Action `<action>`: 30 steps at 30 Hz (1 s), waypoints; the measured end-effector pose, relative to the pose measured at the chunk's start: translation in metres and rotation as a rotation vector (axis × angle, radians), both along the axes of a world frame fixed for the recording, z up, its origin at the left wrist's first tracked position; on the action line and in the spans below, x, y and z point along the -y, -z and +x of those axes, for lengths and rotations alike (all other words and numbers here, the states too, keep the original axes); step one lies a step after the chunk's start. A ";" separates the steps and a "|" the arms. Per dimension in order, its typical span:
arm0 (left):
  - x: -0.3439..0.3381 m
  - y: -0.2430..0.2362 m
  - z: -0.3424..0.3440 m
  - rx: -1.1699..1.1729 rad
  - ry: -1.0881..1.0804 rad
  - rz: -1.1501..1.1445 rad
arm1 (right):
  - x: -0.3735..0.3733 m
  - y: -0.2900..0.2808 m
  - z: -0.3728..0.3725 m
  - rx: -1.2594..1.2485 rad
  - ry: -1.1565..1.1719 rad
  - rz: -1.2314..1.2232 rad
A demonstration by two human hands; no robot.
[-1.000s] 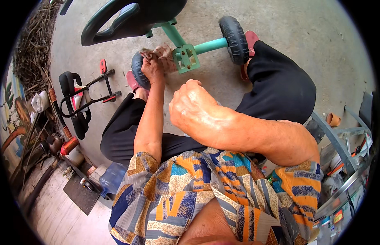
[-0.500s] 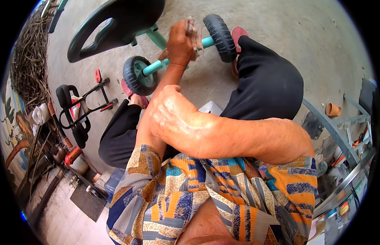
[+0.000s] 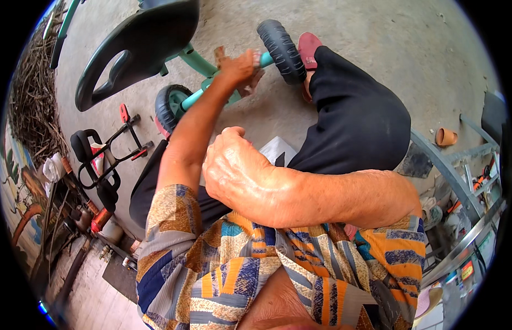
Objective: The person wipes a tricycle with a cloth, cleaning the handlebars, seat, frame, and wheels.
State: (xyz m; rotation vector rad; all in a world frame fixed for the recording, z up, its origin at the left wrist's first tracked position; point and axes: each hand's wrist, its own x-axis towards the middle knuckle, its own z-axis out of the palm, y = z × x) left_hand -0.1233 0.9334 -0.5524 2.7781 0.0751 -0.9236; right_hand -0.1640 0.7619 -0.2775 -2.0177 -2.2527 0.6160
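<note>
A crumpled brownish rag is held by my left hand, whose fingers wrap round the teal axle tube of a small ride-on trike. The axle joins two black ridged wheels, the right wheel near my shoe and the left wheel partly behind my forearm. A black moulded seat with a handle opening rises from the teal frame. Across my chest lies my right arm; my right hand is curled closed near my left forearm, its palm and most fingertips hidden.
A black frame with pads and red parts stands at left, near bundled twigs. To the right are a metal rack with clutter and a clay pot. My red shoe rests beside the right wheel.
My left hand has slid with the rag lower along the axle, and the trike has shifted slightly left. My right hand now sits apart from my left forearm, which has swung left.
</note>
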 end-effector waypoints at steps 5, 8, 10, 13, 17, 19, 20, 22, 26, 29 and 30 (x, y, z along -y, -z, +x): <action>-0.006 -0.028 0.005 -0.241 0.196 0.310 | 0.007 0.004 0.003 0.002 0.004 -0.009; 0.015 -0.018 0.003 -0.033 0.013 0.109 | 0.006 0.002 0.003 -0.037 -0.007 -0.041; 0.037 -0.020 0.006 0.125 -0.088 0.022 | 0.004 0.002 -0.001 -0.054 0.008 -0.058; 0.046 0.014 0.010 0.436 -0.101 -0.276 | 0.005 -0.001 0.003 -0.032 -0.023 -0.041; 0.040 0.039 -0.025 0.740 -0.045 0.125 | 0.005 0.009 0.001 0.067 0.009 0.009; 0.039 0.032 -0.031 0.531 -0.019 0.329 | 0.007 0.011 0.005 0.075 0.025 0.011; 0.040 0.025 -0.031 0.467 0.008 0.373 | 0.008 0.012 0.005 0.078 0.028 0.016; 0.033 0.025 -0.030 0.379 -0.057 0.198 | 0.008 0.015 0.005 0.063 0.048 -0.006; 0.016 -0.006 -0.022 0.434 -0.577 -0.539 | 0.010 0.024 0.007 0.028 0.113 -0.033; 0.015 -0.063 -0.031 0.310 -0.943 -1.034 | 0.016 0.048 0.006 0.038 0.172 0.034; 0.015 -0.075 -0.038 0.265 -1.002 -1.083 | 0.018 0.055 0.007 0.060 0.184 0.038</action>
